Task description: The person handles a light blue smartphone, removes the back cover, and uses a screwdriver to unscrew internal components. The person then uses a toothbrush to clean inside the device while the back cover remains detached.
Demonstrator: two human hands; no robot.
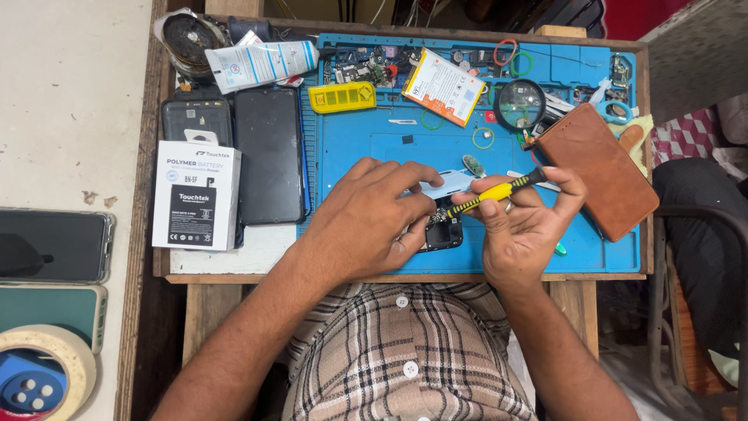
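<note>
My left hand (372, 214) presses down on an opened phone (442, 231) lying on the blue work mat (354, 144), fingers spread over its light back part (448, 183). In my right hand (520, 226) is a yellow and black screwdriver (496, 192), its tip pointing down-left into the phone's exposed circuitry. Most of the phone is hidden under my left hand.
On the mat lie a white and orange phone battery (442, 86), a magnifier (520, 104), a yellow tray (341, 97), rubber rings and small parts. A brown wallet case (598, 170) sits right. Two dark phones (269, 154), a white box (195, 195) and a tube (261, 64) sit left.
</note>
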